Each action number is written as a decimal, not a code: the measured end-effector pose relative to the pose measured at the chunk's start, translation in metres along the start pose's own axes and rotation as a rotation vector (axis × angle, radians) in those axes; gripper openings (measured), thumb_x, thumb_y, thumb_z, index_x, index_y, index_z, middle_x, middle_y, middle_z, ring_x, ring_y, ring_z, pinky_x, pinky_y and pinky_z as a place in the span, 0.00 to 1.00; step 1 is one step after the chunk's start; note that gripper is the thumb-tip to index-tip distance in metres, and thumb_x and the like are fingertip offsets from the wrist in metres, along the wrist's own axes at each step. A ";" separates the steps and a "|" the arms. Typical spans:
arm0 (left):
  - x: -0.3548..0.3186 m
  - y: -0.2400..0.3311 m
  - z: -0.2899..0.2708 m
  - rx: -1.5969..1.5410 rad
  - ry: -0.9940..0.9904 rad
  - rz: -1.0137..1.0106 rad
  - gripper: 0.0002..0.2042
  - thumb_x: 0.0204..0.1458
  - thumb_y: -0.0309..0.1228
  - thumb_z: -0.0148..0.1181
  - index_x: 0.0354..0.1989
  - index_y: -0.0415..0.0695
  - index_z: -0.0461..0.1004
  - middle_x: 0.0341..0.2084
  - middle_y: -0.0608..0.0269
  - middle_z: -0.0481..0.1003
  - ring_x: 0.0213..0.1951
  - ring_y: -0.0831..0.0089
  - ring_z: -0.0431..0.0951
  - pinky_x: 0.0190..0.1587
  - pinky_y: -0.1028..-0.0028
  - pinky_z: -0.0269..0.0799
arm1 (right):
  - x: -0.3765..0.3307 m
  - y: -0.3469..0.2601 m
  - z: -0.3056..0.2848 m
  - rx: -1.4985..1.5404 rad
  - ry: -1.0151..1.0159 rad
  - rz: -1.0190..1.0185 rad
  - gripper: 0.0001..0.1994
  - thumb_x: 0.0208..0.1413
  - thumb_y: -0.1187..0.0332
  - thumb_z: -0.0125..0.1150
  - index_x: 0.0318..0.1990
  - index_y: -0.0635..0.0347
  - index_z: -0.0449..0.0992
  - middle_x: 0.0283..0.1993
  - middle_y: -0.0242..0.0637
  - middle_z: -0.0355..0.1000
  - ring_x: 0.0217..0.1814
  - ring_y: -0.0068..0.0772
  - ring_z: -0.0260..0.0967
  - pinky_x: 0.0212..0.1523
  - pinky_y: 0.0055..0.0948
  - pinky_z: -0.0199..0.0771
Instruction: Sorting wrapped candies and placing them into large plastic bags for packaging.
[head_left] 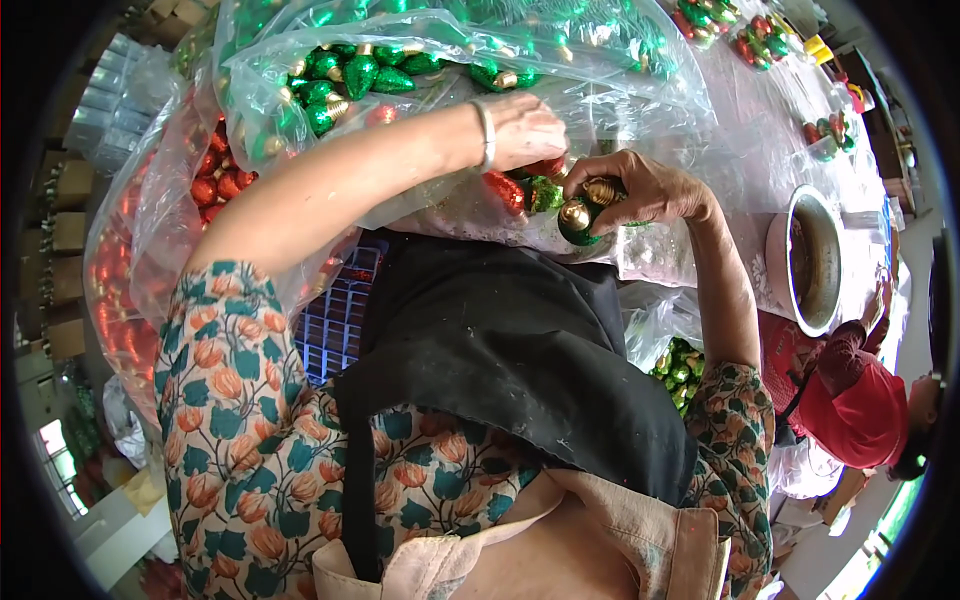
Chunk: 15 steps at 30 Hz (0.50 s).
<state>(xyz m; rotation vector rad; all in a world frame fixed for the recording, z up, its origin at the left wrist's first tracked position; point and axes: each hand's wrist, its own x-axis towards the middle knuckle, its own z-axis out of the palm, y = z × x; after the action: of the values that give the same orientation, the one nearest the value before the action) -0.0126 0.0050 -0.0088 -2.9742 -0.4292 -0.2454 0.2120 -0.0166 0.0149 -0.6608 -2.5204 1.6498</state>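
Observation:
My right hand point(655, 190) curls round green glitter bulb ornaments point(578, 232) with gold screw-style caps. Just left of it, my left hand point(525, 130), with a pale bangle point(487, 138) on the wrist, is closed over a red glitter bulb ornament point(548, 168); its fingertips are partly hidden. Between and below the hands are another red ornament point(505, 193) and a green glittery piece point(545, 193). Whether these pieces are joined to those in my hands, I cannot tell. Loose green ornaments point(362, 75) lie in a clear plastic bag point(440, 45) beyond my left forearm.
A clear bag of red ornaments point(208, 180) bulges at the left, near a blue plastic crate point(335, 315). On the table at right stands a metal basin point(818, 262). Finished-looking red-green clusters point(765, 42) lie far right. A person in red point(850, 400) is at the right.

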 end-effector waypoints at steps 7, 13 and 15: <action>0.043 0.005 -0.002 -0.041 -0.460 -0.262 0.09 0.49 0.27 0.52 0.39 0.46 0.74 0.34 0.55 0.76 0.42 0.64 0.78 0.42 0.64 0.74 | -0.006 0.003 0.001 0.011 -0.011 0.034 0.26 0.35 0.69 0.73 0.47 0.59 0.73 0.43 0.34 0.74 0.46 0.26 0.69 0.50 0.27 0.68; 0.042 -0.003 0.003 -0.320 -0.369 -0.444 0.08 0.46 0.30 0.59 0.34 0.44 0.75 0.31 0.50 0.77 0.41 0.62 0.78 0.40 0.65 0.74 | -0.018 -0.012 -0.003 -0.096 0.128 -0.012 0.26 0.38 0.68 0.73 0.48 0.61 0.71 0.41 0.35 0.72 0.46 0.24 0.68 0.49 0.27 0.68; 0.046 -0.008 0.010 -0.348 -0.366 -0.462 0.09 0.46 0.31 0.59 0.36 0.45 0.76 0.32 0.50 0.77 0.41 0.61 0.77 0.41 0.65 0.74 | -0.023 -0.026 -0.004 0.044 0.321 -0.053 0.26 0.39 0.68 0.73 0.48 0.61 0.72 0.40 0.36 0.73 0.45 0.24 0.69 0.49 0.27 0.69</action>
<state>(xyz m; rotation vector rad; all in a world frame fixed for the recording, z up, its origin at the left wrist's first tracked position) 0.0304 0.0266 -0.0093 -3.2107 -1.2356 0.2153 0.2256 -0.0300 0.0436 -0.7768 -2.2499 1.4444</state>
